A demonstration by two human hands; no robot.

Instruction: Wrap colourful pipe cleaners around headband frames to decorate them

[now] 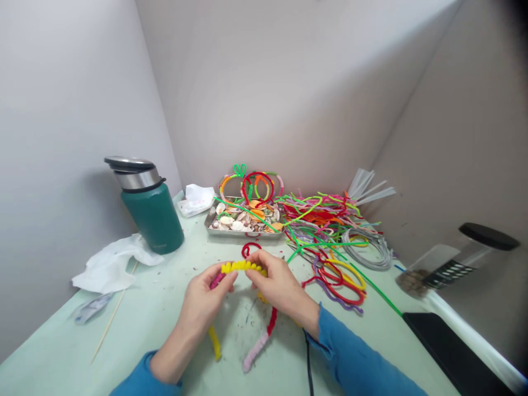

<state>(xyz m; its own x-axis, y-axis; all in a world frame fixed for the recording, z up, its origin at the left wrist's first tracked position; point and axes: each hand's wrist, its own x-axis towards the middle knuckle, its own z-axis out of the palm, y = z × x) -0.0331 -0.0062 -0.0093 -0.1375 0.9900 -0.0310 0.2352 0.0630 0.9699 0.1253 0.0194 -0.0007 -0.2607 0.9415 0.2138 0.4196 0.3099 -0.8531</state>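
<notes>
A yellow pipe cleaner (235,266) is bunched in tight loops between my two hands. My left hand (205,297) pinches its left end, where a magenta stretch shows under the thumb. With fingers and thumb, my right hand (277,279) grips the right part of the yellow loops. Below my hands hang a yellow end (215,344) and a red and pale pink fuzzy length (258,349); how they join the held piece is hidden. A red pipe cleaner loop (251,249) lies just beyond my fingers.
A metal tray (247,233) of shells stands behind, with pipe cleaner rings (258,187) above it. A pile of pipe cleaners (317,212), scissors (346,294) and a grey wire coil (369,250) lie right. A green bottle (152,217) and crumpled tissue (109,267) stand left; a clear jar (454,264) sits far right.
</notes>
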